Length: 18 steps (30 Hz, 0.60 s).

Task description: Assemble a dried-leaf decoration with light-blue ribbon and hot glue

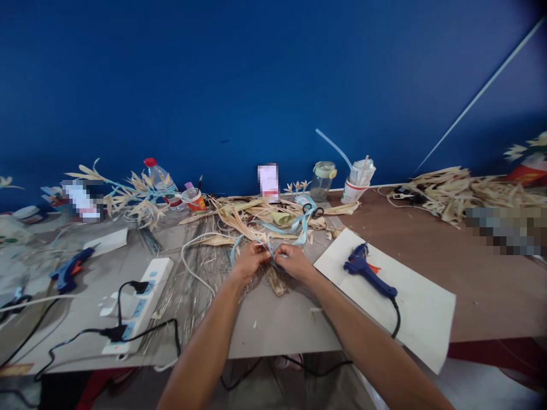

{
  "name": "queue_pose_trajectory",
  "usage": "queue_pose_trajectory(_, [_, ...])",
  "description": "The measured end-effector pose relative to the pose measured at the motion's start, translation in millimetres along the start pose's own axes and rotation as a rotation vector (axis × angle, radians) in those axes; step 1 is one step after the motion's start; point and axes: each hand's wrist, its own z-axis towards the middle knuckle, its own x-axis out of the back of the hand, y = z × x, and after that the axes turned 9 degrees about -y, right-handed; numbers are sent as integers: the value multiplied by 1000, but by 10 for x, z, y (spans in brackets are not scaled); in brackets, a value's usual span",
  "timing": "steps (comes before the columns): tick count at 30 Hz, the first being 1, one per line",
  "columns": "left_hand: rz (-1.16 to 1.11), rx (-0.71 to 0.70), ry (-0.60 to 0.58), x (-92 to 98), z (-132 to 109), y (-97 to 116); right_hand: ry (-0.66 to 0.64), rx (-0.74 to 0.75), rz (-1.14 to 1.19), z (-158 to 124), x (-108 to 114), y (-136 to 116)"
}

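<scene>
Over the middle of the table, my left hand (251, 261) and my right hand (294, 261) are close together, fingers pinched. Between the fingertips shows a light blue ribbon (305, 226), which loops away behind my right hand towards the back. Whether a thin stem is also inside the left pinch is too small to tell. Just below the hands lies a dried husk piece (276, 282). Behind them spreads a heap of pale dried husks (233, 213), with dark-handled scissors (313, 211) at its right side.
At right, a blue glue gun (371, 272) rests on a white board (421, 304). Left are a power strip (145, 299) with black cords, thin wires (192, 267) and another glue gun (72, 270). Along the wall stand a phone (268, 182), a clear jar (323, 181) and paper cups (354, 191).
</scene>
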Motion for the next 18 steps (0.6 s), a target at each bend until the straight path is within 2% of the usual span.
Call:
queue_pose_trajectory(6, [69,-2,66,-21,9,-11,36,-26,-70,-15,-23,-43])
queue_pose_trajectory(18, [308,-74,180,13,106,-201,94,-134,-313,-55,-58,-105])
